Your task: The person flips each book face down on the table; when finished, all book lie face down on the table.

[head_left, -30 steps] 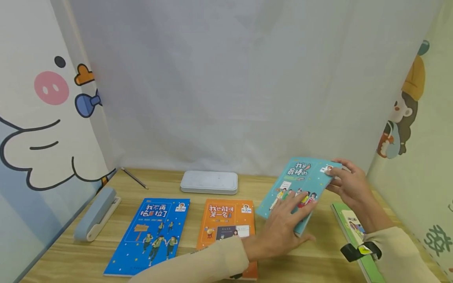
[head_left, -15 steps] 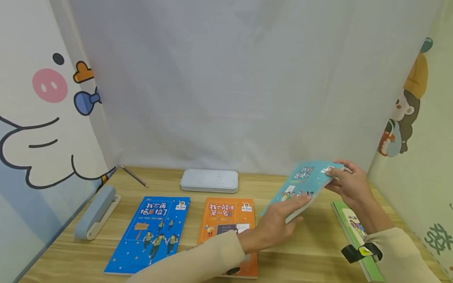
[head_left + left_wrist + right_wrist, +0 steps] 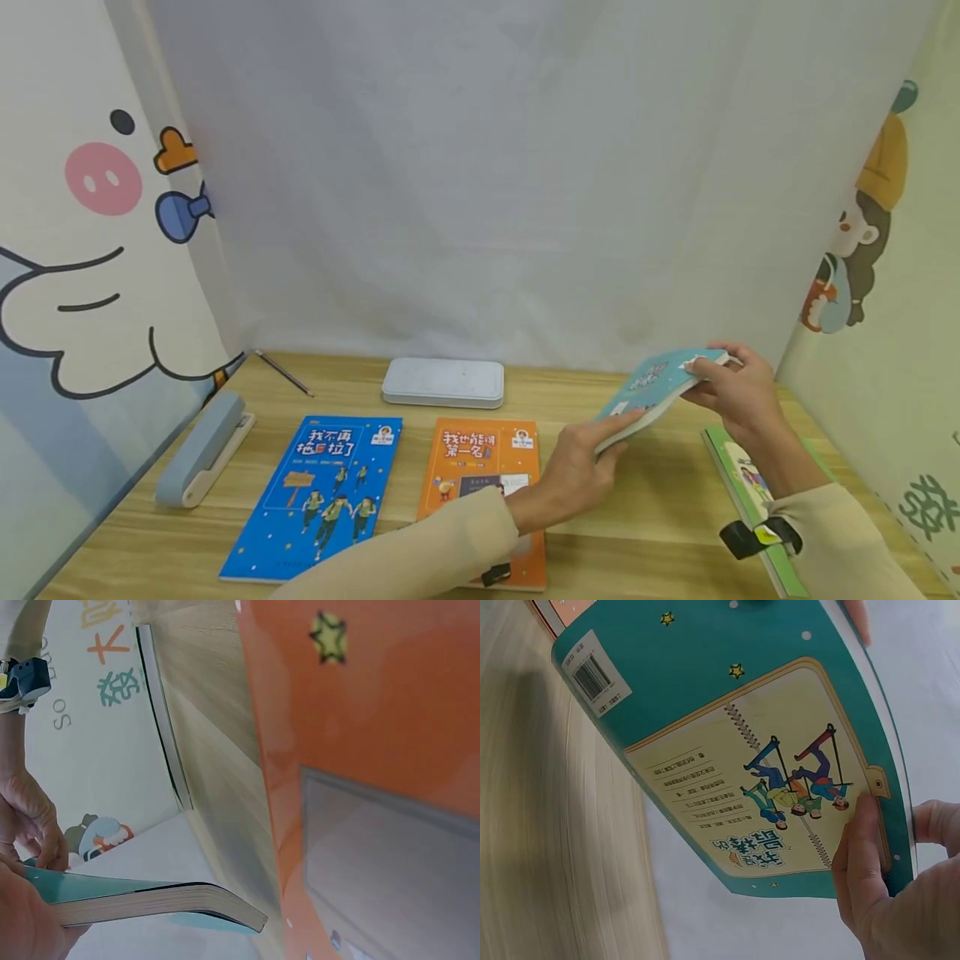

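Note:
A teal paperback book [image 3: 660,385] is held up off the table by both hands, tilted and nearly edge-on in the head view. My left hand [image 3: 572,475] grips its near lower corner, fingers over the cover and thumb at the page edge. At the upper right corner my right hand [image 3: 738,393] pinches the book, thumb on the front cover. The right wrist view shows its fingers [image 3: 862,855] pressed on the back cover [image 3: 780,802], which carries a barcode and cartoon children. White pages [image 3: 150,902] bend slightly in the left wrist view.
An orange book [image 3: 480,450] lies partly under my left forearm, with a blue book [image 3: 322,492] to its left. A green book [image 3: 738,475] sits under my right wrist. Along the left and back are a stapler [image 3: 202,454], a pencil [image 3: 285,372] and a pale tin case [image 3: 442,382].
The teal book has tipped so its cover shows less and its page edge more. My left hand has shifted its hold from over the cover to the near edge; the right hand barely moved.

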`<move>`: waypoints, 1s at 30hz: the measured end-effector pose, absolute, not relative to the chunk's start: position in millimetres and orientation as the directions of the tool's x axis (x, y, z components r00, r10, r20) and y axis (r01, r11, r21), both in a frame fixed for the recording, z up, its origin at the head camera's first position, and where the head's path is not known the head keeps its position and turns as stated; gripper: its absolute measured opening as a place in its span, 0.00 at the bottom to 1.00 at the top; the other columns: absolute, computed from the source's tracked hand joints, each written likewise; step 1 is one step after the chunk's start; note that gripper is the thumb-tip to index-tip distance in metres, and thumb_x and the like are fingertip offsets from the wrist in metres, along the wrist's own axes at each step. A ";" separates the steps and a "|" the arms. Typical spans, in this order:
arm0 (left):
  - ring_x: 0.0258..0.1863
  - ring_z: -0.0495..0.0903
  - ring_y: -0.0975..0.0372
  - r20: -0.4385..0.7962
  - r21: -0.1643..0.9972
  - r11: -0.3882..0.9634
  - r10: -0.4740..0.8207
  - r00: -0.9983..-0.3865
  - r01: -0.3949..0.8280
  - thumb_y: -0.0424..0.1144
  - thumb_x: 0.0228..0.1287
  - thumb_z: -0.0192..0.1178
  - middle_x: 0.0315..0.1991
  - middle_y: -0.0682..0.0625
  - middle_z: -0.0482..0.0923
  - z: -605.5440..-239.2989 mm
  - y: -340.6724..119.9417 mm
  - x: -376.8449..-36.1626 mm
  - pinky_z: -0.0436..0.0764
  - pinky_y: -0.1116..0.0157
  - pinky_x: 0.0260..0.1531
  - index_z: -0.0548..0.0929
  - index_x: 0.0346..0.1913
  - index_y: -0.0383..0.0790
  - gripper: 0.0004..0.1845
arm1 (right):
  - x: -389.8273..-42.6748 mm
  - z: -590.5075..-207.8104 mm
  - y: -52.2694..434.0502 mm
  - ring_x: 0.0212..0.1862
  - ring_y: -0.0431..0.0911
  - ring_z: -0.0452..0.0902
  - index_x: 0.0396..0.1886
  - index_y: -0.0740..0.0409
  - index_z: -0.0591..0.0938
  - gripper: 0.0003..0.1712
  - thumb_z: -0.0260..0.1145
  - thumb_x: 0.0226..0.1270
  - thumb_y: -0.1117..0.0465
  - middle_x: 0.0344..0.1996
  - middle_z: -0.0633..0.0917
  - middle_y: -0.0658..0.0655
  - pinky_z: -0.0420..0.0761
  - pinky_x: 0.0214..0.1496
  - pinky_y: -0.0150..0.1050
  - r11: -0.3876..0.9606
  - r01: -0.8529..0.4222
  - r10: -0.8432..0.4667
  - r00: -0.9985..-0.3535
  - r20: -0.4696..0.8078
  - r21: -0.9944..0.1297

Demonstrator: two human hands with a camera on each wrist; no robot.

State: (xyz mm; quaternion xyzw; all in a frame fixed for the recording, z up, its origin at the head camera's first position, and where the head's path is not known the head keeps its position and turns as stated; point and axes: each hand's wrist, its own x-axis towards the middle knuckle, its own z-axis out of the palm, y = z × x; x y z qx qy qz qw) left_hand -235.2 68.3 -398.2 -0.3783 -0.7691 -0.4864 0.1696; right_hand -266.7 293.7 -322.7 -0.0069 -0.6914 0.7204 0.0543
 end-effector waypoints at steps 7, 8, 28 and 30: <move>0.62 0.79 0.51 0.633 0.653 0.200 0.386 -0.672 0.730 0.22 0.68 0.56 0.61 0.36 0.79 -393.8 69.3 -234.8 0.76 0.65 0.62 0.77 0.66 0.38 0.24 | -268.1 -322.5 292.4 0.31 0.40 0.88 0.52 0.52 0.66 0.16 0.61 0.72 0.67 0.35 0.80 0.48 0.88 0.40 0.34 -0.036 -0.085 0.079 -0.994 0.082 -0.996; 0.62 0.78 0.51 0.631 0.666 0.185 0.378 -0.678 0.723 0.22 0.68 0.56 0.61 0.35 0.78 -392.7 69.4 -234.8 0.76 0.66 0.62 0.77 0.66 0.37 0.24 | -268.5 -322.0 292.4 0.31 0.40 0.88 0.52 0.52 0.66 0.16 0.61 0.72 0.66 0.36 0.80 0.48 0.88 0.40 0.34 -0.037 -0.089 0.074 -0.994 0.086 -0.995; 0.53 0.84 0.52 0.511 0.854 -0.027 0.240 -0.826 0.520 0.24 0.68 0.55 0.60 0.35 0.80 -389.4 70.0 -232.4 0.84 0.69 0.42 0.78 0.66 0.40 0.24 | -265.4 -324.9 294.7 0.36 0.39 0.83 0.53 0.47 0.67 0.18 0.61 0.73 0.48 0.37 0.78 0.50 0.88 0.40 0.38 0.001 -0.133 0.069 -0.989 0.132 -0.991; 0.52 0.84 0.52 0.500 0.862 -0.043 0.228 -0.836 0.504 0.24 0.68 0.56 0.59 0.35 0.80 -388.5 70.1 -231.8 0.85 0.68 0.41 0.78 0.65 0.40 0.24 | -265.2 -327.7 296.9 0.36 0.39 0.83 0.53 0.47 0.68 0.17 0.61 0.74 0.48 0.37 0.78 0.50 0.88 0.40 0.37 -0.010 -0.140 0.075 -0.987 0.139 -0.990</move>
